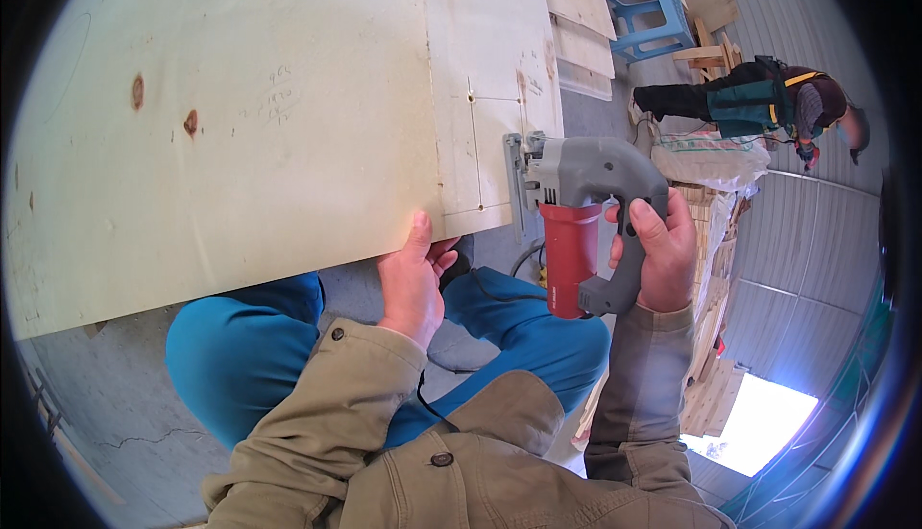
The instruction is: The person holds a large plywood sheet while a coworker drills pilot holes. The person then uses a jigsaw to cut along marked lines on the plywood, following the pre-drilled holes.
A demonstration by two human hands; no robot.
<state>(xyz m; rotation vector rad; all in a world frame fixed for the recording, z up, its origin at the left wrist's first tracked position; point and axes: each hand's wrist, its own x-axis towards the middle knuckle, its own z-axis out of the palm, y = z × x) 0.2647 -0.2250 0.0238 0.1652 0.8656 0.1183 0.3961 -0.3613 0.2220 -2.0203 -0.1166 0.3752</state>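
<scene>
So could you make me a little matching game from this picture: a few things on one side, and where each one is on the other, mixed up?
Things:
1. left hand
2. right hand
3. jigsaw
4. blue plastic stool

Places:
A. standing on the floor far behind the plywood sheet
B. wrapped around the grey handle of the saw
C. gripping the near edge of the sheet
D. base resting at the sheet's right edge, by the pencilled lines

Pairs: 1-C, 2-B, 3-D, 4-A
</scene>
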